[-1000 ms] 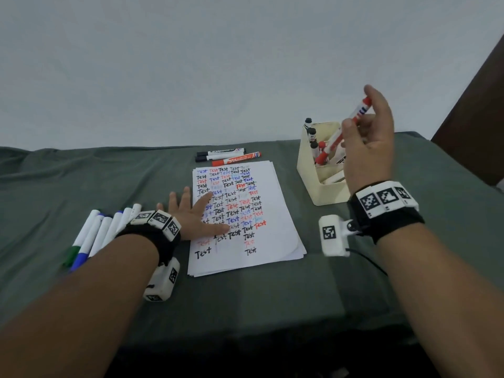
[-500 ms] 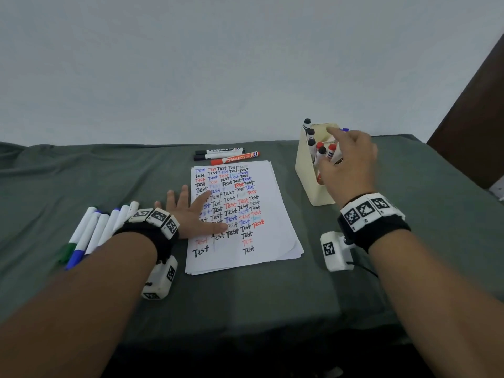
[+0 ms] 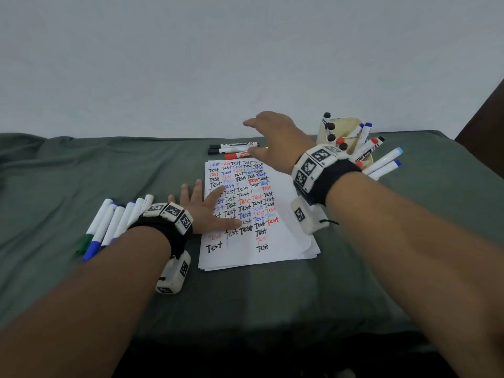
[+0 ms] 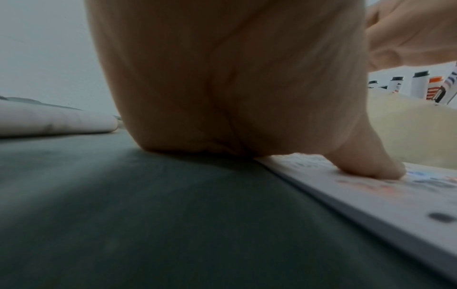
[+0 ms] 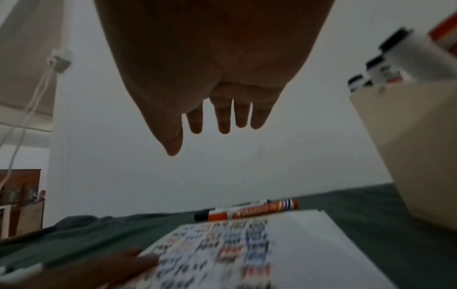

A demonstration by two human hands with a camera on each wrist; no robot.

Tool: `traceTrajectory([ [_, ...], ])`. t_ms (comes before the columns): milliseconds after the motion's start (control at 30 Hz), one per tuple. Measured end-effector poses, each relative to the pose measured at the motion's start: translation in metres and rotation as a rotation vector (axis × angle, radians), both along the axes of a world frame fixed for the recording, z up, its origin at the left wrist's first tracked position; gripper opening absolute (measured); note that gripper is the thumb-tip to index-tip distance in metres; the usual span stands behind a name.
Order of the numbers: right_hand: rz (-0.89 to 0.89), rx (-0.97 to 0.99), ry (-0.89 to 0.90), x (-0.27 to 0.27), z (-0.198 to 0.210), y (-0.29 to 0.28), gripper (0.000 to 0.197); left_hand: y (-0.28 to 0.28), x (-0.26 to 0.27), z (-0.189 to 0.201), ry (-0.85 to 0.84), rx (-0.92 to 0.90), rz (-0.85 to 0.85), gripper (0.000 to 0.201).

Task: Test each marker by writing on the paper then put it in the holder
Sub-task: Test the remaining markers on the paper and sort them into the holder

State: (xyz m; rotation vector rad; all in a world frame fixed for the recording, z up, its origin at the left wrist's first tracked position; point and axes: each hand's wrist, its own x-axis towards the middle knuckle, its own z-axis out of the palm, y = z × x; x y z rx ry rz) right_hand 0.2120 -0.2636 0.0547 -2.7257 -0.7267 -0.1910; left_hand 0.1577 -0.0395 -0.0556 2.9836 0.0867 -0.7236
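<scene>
Under the right wrist camera, right hand [image 5: 212,78] fingers [image 5: 223,119] spread empty; head view shows left hand [image 3: 207,211] flat on paper [image 3: 283,241].

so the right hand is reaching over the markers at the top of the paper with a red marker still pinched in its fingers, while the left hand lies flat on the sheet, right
Not quite. The right hand holds nothing: the right wrist view shows its fingers straight and spread, nothing between them. The rest holds: it reaches over the markers above the paper, and the left hand lies flat on the sheet.

grey-green cloth [image 3: 109,165], seemingly cream holder [image 3: 345,125], orange marker [image 3: 237,155].
</scene>
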Motion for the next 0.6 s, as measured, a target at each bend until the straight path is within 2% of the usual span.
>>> traceTrajectory([
  [300, -0.094, -0.376, 0.356, -0.006, -0.075, 0.01, 0.09, -0.001, -0.001, -0.001, -0.01, 0.009, -0.005, 0.132],
  [600, -0.21, -0.429, 0.469, -0.012, -0.085, -0.004, 0.103, 0.0, -0.002, -0.005, -0.072, 0.002, -0.026, 0.127],
])
